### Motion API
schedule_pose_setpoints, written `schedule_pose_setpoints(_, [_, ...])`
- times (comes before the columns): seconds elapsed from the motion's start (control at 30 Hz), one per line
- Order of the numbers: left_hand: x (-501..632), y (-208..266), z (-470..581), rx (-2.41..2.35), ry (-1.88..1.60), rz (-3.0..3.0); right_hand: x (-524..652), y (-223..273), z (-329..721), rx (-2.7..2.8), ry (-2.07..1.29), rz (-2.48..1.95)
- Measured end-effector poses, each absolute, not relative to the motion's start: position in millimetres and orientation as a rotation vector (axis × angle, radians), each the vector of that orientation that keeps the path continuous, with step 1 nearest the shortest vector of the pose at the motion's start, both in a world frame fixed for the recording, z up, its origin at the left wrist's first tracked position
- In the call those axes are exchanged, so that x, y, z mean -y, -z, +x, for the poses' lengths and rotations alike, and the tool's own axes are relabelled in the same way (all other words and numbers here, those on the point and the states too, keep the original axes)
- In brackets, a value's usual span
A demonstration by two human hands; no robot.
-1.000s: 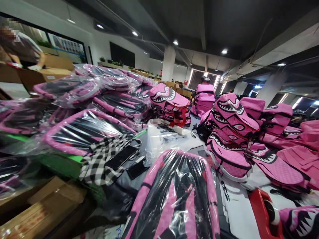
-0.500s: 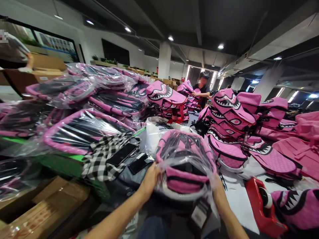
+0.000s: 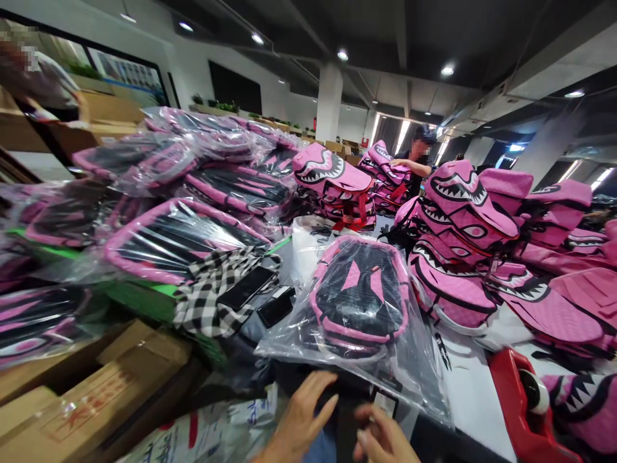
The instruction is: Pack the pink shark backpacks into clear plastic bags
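Observation:
A pink and black backpack lies flat in a clear plastic bag at the middle of the table, its black padded back facing up. The bag's near edge spreads flat toward me. Just below that edge, my left hand is open, fingers stretched and thumb apart, holding nothing. My right hand is beside it on the right, fingers half curled but apart, with nothing visible in them. A tag with a white label shows under the plastic above my right hand.
Bagged backpacks pile up on the left, near a checkered cloth and a phone. Unbagged shark-face backpacks stack on the right, above a red tape dispenser. Cardboard boxes stand lower left. Two people work farther off.
Both hands have let go of the plastic bag and drawn back toward me. The backpack now lies flat, its bag spread out where it was bunched up before.

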State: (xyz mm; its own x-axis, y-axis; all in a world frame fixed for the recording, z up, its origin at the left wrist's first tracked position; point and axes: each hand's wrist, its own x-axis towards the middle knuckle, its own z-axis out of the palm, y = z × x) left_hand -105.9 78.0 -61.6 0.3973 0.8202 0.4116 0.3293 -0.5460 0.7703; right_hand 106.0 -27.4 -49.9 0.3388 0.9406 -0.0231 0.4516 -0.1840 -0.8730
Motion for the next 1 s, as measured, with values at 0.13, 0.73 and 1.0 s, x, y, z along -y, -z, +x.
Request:
schedule_pose_setpoints(0.13, [-125.8,14.5,-72.6,-1.013,-1.408,2.597,-34.5,-4.9,96.7,1.429,-0.27,-1.58])
schedule_pose_setpoints(0.73, [-207.1,-29.3,-72.2,-0.679,-0.438,2.952,-111.7,-51.0,145.1,2.071,0.159,-1.795])
schedule_pose_setpoints(1.0, [-128.2,-0.7,-78.4,-0.6,-0.82,2.74,10.0,18.8,163.4,1.443,0.049,-1.758])
